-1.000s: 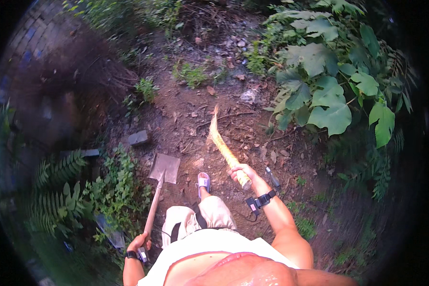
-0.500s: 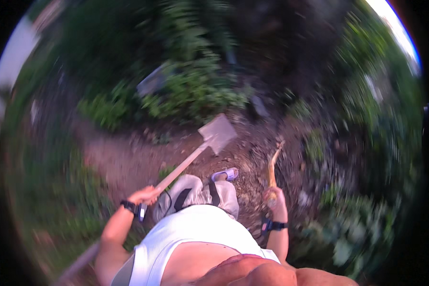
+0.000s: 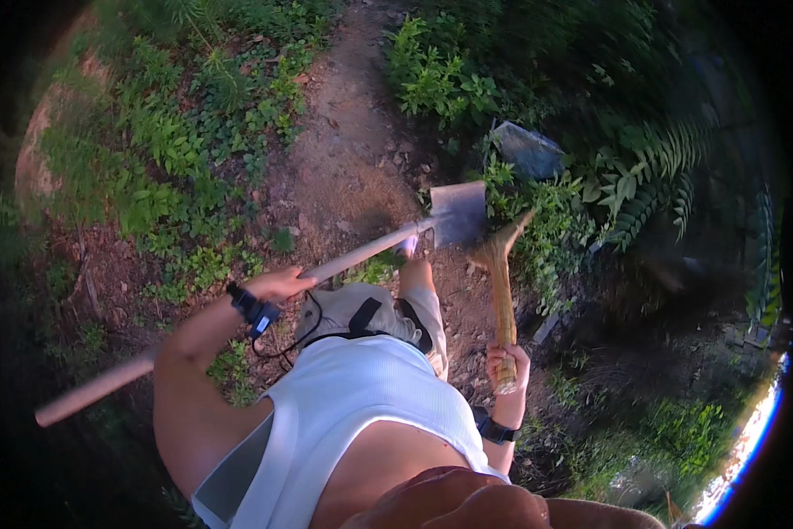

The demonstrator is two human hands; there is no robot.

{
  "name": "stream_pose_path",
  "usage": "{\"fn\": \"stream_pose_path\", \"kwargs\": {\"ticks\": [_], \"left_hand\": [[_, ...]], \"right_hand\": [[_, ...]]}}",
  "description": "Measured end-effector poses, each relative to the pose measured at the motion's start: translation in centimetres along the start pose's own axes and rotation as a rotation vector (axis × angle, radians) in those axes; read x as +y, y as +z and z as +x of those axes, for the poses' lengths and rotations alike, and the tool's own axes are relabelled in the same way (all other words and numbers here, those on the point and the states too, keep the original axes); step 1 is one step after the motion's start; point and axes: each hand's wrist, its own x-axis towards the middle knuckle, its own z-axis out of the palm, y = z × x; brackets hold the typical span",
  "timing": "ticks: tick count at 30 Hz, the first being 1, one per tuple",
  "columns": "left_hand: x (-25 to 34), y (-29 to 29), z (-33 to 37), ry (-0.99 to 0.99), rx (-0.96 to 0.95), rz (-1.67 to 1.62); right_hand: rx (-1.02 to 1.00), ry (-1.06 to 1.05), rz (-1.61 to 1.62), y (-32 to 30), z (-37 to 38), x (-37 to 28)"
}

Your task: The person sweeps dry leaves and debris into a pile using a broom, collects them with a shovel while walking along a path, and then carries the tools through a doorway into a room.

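My left hand (image 3: 275, 284) is closed round the wooden shaft of a shovel (image 3: 372, 253). The shaft runs back under my left arm, its bare end sticking out behind at the lower left. A flat, squarish metal blade sits at the forward end, in front of my feet; whether it touches the soil I cannot tell. On the other side, my right hand (image 3: 516, 366) grips a thick yellowish-brown wooden stick (image 3: 501, 295) near its cut end. This stick points forward and splits into a fork at the far end, close to the blade.
A narrow dirt path (image 3: 348, 132) leads away ahead. Low green plants (image 3: 163, 167) line its left side. To the right lie a grey slab-like piece (image 3: 528, 152), leafy bushes and fern fronds (image 3: 643, 189). My foot (image 3: 407, 245) is on the path, partly behind the shovel.
My view has swung left, so the path lies ahead and the grey slab has shifted right. The shovel blade and forked stick now appear nearer each other. Both hands keep their holds.
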Motion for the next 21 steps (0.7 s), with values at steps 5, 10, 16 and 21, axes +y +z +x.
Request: {"fn": "stream_pose_path", "kwargs": {"ticks": [5,10,16,21], "left_hand": [[2.5,-7.3,-1.0,-0.111,0.048,-0.291],[2.5,-13.3,1.4,-0.146,0.218,-0.484],[10.5,-27.1,1.3,-0.301,0.361,-0.641],[13.6,-36.6,4.9,-0.296,0.455,-0.732]], "right_hand": [[0.003,0.078,-0.148,12.1,10.1,-3.3],[-0.064,0.062,-0.59,27.1,20.1,-6.9],[-0.26,0.175,-0.486,46.8,29.8,-10.5],[-0.251,0.022,-0.861,59.6,39.1,-13.3]]}}
